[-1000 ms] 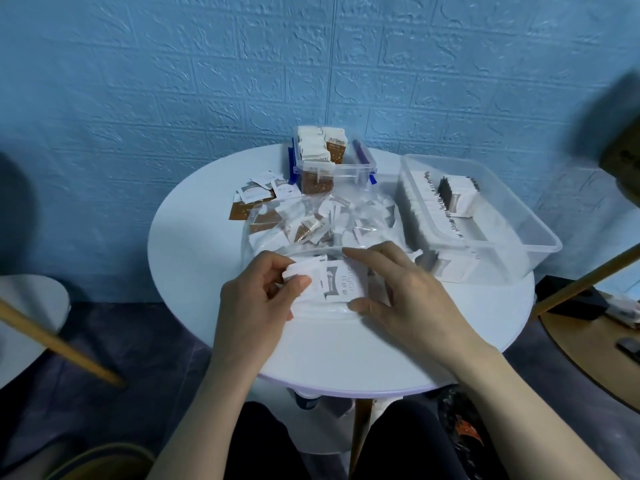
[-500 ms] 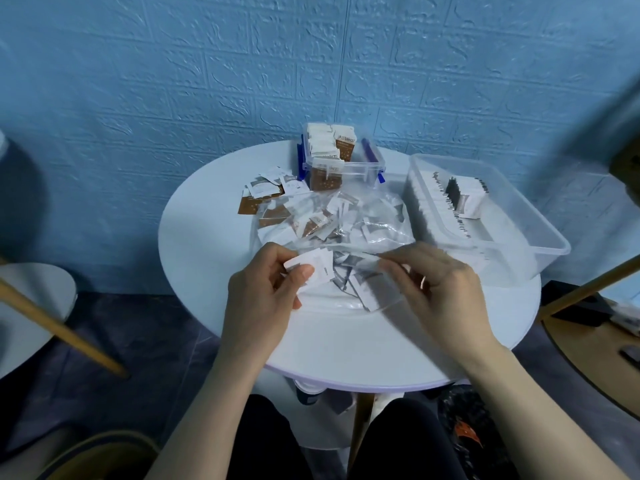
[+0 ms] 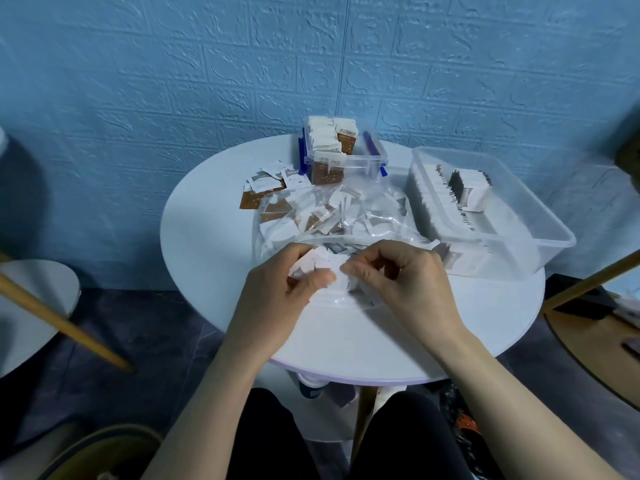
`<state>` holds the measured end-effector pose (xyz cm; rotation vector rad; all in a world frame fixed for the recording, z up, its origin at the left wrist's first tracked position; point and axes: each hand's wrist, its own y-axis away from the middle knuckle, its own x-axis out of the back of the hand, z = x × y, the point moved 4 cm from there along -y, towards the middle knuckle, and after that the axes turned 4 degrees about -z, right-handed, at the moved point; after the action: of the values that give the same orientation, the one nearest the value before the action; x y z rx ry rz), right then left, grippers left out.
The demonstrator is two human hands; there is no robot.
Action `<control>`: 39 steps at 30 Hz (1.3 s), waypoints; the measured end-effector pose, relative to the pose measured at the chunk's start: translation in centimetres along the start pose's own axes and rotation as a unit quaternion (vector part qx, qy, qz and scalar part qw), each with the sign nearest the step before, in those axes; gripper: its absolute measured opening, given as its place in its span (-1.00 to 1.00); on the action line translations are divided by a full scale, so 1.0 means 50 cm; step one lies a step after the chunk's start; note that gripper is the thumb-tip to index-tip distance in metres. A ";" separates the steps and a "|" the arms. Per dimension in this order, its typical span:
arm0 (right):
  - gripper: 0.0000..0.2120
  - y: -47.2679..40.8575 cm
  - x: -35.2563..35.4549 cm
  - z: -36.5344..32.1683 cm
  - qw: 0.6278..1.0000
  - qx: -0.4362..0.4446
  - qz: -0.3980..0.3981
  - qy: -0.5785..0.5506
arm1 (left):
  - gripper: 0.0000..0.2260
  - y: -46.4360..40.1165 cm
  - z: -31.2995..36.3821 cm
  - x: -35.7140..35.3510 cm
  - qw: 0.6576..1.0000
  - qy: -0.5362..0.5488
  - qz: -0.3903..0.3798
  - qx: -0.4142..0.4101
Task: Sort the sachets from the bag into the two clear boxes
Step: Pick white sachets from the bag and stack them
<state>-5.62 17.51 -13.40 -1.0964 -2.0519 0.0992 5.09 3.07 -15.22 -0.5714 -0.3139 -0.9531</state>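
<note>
A clear plastic bag (image 3: pixel 332 216) full of white and brown sachets lies in the middle of the round white table (image 3: pixel 207 237). My left hand (image 3: pixel 280 296) pinches a small stack of white sachets (image 3: pixel 320 259) at the bag's near opening. My right hand (image 3: pixel 405 282) is right beside it, fingers curled and pinching a sachet at the stack's right edge. A small clear box with blue clasps (image 3: pixel 367 161) at the back holds upright brown-and-white sachets. A large clear box (image 3: pixel 540 216) on the right holds a row of white sachets standing on edge.
Loose sachets (image 3: pixel 266 185) lie on the table left of the small box. Wooden legs of neighbouring furniture (image 3: pixel 69 327) slant in at left and right. A blue textured wall stands behind the table. My knees are under the table's near edge.
My right hand has come left from the bag's right side to meet the stack in my left hand. The left hand has kept its hold on the white sachets.
</note>
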 end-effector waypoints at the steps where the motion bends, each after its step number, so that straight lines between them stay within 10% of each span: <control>1: -0.91 0.000 -0.002 -0.001 1.000 -0.001 -0.002 -0.014 | -0.80 0.000 -0.002 -0.001 1.000 0.004 -0.002 0.007; 14: -0.39 0.044 0.055 0.003 0.969 -0.085 -0.051 0.228 | -0.65 0.003 -0.002 -0.004 0.998 -0.057 -0.003 -0.015; 24: -0.83 0.045 0.039 -0.028 0.956 -0.043 0.005 0.289 | -0.63 0.007 0.001 -0.001 0.999 -0.008 0.005 -0.036; 35: -0.87 0.031 0.072 0.014 0.984 -0.063 0.041 -0.159 | -0.67 0.004 -0.008 0.009 0.998 0.056 0.033 0.001; 39: -0.79 0.027 0.045 0.010 0.994 -0.057 -0.017 -0.089 | -0.67 0.000 -0.011 0.005 0.998 0.051 0.006 0.021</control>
<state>-5.75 20.14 -12.94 -1.1578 -2.2576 0.0643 5.21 2.57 -15.56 -0.4846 -0.2391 -0.9577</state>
